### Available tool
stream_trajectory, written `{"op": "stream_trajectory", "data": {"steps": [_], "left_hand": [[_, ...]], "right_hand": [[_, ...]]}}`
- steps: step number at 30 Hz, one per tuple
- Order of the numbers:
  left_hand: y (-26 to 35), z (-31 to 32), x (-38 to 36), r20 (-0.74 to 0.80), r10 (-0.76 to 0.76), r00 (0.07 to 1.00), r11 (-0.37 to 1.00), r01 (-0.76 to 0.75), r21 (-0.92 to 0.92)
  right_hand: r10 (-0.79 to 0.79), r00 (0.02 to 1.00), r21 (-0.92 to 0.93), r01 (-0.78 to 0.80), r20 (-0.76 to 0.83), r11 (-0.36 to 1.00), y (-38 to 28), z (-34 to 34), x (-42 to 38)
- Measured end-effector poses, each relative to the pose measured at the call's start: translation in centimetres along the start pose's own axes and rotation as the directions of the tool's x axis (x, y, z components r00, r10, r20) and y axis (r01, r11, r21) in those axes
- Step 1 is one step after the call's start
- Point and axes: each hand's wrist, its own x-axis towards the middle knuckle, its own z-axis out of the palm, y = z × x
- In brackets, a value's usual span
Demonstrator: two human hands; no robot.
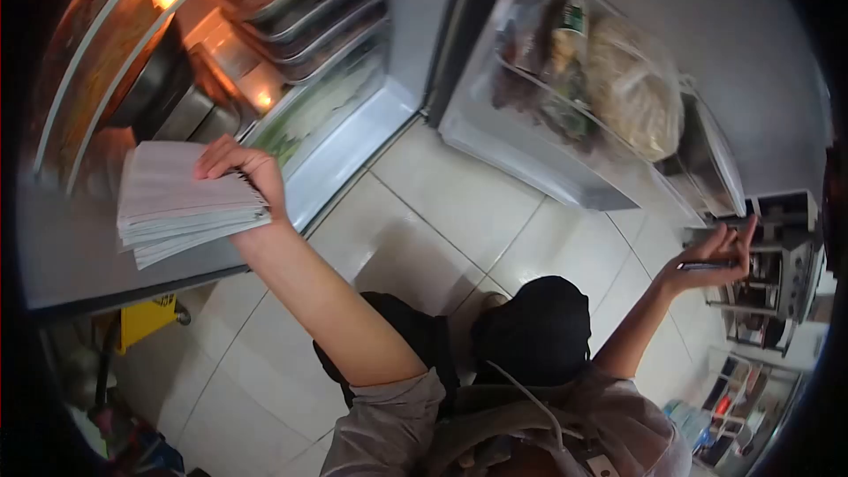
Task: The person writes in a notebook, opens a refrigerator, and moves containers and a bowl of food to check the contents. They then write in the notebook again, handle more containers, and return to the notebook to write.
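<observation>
Notebook (177, 185): While one edge is gripped, the rest of the leaves jut out unsupported in front of the refrigerator (340, 159), whose lit shelves lie behind.
Notebook's weight and feel: probably light, and soft rather than stiff; the lower leaves fan apart and droop, so the stack looks likely to flop if held by a corner alone.
Notebook's surface: dry paper by its look, so hardly slippery; single sheets could crease, tear or suffer from damp near chilled things.
Best hold on the notebook: the dark, toothed-looking bound edge nearest the wrist, where the leaves seem joined; a palm spread underneath would steady the loose side.
Left hand (243, 178): closed around that bound edge, with fingertips pressing on the upper sheet; what the hidden digits do below, I cannot tell.
Right hand (711, 261): holds a pen (705, 266) crosswise near the fingers, the other digits extended and spread, well apart from the notebook.
Pen's handling: slim, rigid and presumably light; its smooth-looking barrel might roll or slip, so the middle of the shaft seems the surest place to pinch.
Refrigerator door (530, 146): swung out, with a filled plastic bag (632, 93) in its rack, between the two hands and beyond them.
Floor tiles (442, 177): pale and glossy, below both hands.
</observation>
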Motion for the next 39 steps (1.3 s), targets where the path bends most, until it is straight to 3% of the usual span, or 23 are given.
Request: {"op": "stream_trajectory", "data": {"steps": [1, 3, 5, 7, 8, 9, 10, 11, 12, 13, 15, 16, 17, 18, 19, 21, 25, 29, 31, 33, 35, 37, 39], "left_hand": [[-0.3, 0.2, -0.5, -0.021, -0.034, 0.999, 0.996, 0.032, -0.083], [-0.2, 0.3, -1.8, -0.023, 0.008, 1.0, 0.999, -0.009, -0.036], [0.4, 0.4, -3.1, -0.025, 0.043, 0.999, 0.999, -0.042, 0.007], [1.3, 0.3, -3.9, -0.051, 0.039, 0.998, 0.998, -0.042, -0.053], [1.9, 0.2, -4.2, -0.04, 0.073, 0.997, 0.996, -0.074, -0.045], [2.4, 0.2, -4.5, -0.025, 0.088, 0.996, 0.995, -0.09, -0.046], [2.9, -0.1, -5.2, -0.008, 0.09, 0.996, 0.993, -0.091, -0.072], [3.4, -0.3, -5.6, 0.007, 0.1, 0.995, 0.99, -0.098, -0.099], [3.8, -0.7, -6.0, 0.015, 0.108, 0.994, 0.991, -0.106, -0.078], [4.3, -1.2, -6.1, 0.036, 0.126, 0.991, 0.989, -0.123, -0.078], [5.1, -2.4, -6.0, -0.006, 0.136, 0.991, 0.986, -0.136, -0.095], [5.2, -2.7, -5.9, 0.011, 0.15, 0.989, 0.985, -0.148, -0.091], [5.1, -3.0, -5.7, -0.021, 0.114, 0.993, 0.985, -0.116, -0.124], [5.1, -3.1, -5.3, -0.051, 0.072, 0.996, 0.984, -0.08, -0.159], [5.1, -3.3, -5.0, -0.038, 0.075, 0.996, 0.984, -0.08, -0.158], [5.3, -3.6, -4.6, -0.022, 0.052, 0.998, 0.986, -0.055, -0.156], [6.0, -3.8, -3.9, 0.016, -0.007, 1.0, 0.995, 0.009, -0.099], [6.4, -2.8, -3.4, 0.121, -0.049, 0.991, 0.998, 0.051, -0.02], [7.0, -2.2, -3.2, 0.128, -0.058, 0.99, 0.998, 0.056, 0.013], [7.3, -1.3, -3.2, 0.213, -0.196, 0.957, 0.979, 0.181, 0.088], [7.7, -0.5, -3.3, 0.197, -0.193, 0.961, 0.979, 0.177, 0.099], [8.1, 0.1, -3.3, 0.353, -0.314, 0.881, 0.945, 0.254, 0.205], [8.0, 1.2, -3.8, 0.34, -0.302, 0.891, 0.945, 0.233, 0.23]], "right_hand": [[-0.12, 0.992, -0.048, 0.118, -0.037, 0.992, -1.7, 1.2, -0.6], [-0.228, 0.973, 0.161, 0.22, 0.033, 0.962, -4.7, 3.8, -3.0], [-0.262, 0.893, 0.472, 0.065, 0.365, 0.879, -8.0, 6.5, -6.6], [-0.446, 0.548, 0.62, -0.179, 0.708, 0.764, -13.1, 10.9, -7.8], [-0.418, 0.273, 0.497, -0.404, 0.867, 0.768, -14.3, 12.8, -8.8], [-0.364, 0.061, 0.28, -0.76, 0.929, 0.587, -14.6, 15.4, -11.6], [-0.411, -0.169, 0.042, -0.889, 0.896, 0.456, -14.8, 17.7, -13.7], [-0.283, -0.558, -0.32, -0.745, 0.781, 0.586, -15.3, 20.5, -15.2], [-0.214, -0.678, -0.445, -0.654, 0.703, 0.612, -16.0, 22.7, -17.2], [-0.195, -0.691, -0.433, -0.62, 0.696, 0.654, -16.9, 24.8, -18.7], [-0.167, -0.549, -0.372, -0.729, 0.819, 0.574, -19.2, 28.0, -22.6], [-0.187, -0.551, -0.363, -0.731, 0.813, 0.578, -20.6, 29.3, -23.8], [-0.179, -0.515, -0.47, -0.849, 0.838, 0.242, -21.9, 30.4, -24.9], [-0.154, -0.487, -0.506, -0.853, 0.86, -0.128, -22.9, 31.3, -25.6], [-0.166, -0.483, -0.504, -0.855, 0.86, -0.123, -23.5, 31.8, -26.3], [-0.181, -0.476, -0.509, -0.8, 0.861, -0.318, -24.0, 32.2, -27.1], [-0.165, -0.47, -0.494, -0.854, 0.867, -0.165, -23.4, 29.9, -26.2], [-0.194, -0.509, -0.539, -0.828, 0.839, -0.158, -21.9, 27.1, -25.4], [-0.151, -0.573, -0.589, -0.802, 0.806, -0.099, -21.2, 25.5, -24.3], [-0.145, -0.603, -0.617, -0.781, 0.785, -0.095, -20.4, 23.7, -23.7], [-0.135, -0.632, -0.645, -0.758, 0.763, -0.094, -19.6, 22.1, -23.0], [-0.095, -0.701, -0.706, -0.706, 0.707, -0.056, -18.8, 20.7, -22.4], [-0.089, -0.713, -0.718, -0.694, 0.695, -0.046, -18.2, 20.2, -22.2]]}}
